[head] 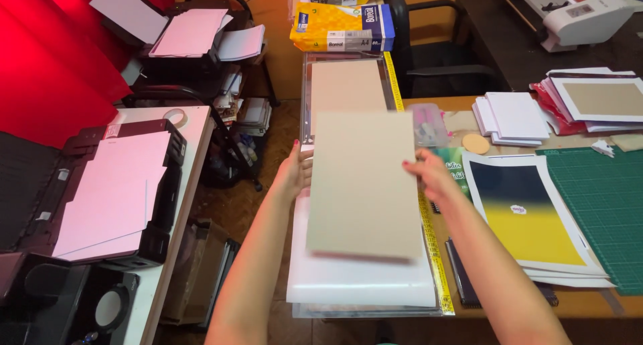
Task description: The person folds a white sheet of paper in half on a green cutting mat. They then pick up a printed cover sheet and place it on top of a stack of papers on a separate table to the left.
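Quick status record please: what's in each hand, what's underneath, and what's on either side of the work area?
Left hand: grips the left edge of a tan rectangular cardboard sheet
Right hand: grips the sheet's right edge
Sheet: held flat, lifted above a white paper stack
Beyond it: a second tan board on a clear cutter bed
Right side: yellow measuring strip, blue-and-yellow printed sheet, green cutting mat
Left side: black printer with pink-lit paper

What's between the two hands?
In the head view, a tan cardboard sheet spans the gap between the left hand and the right hand, gripped at both side edges.
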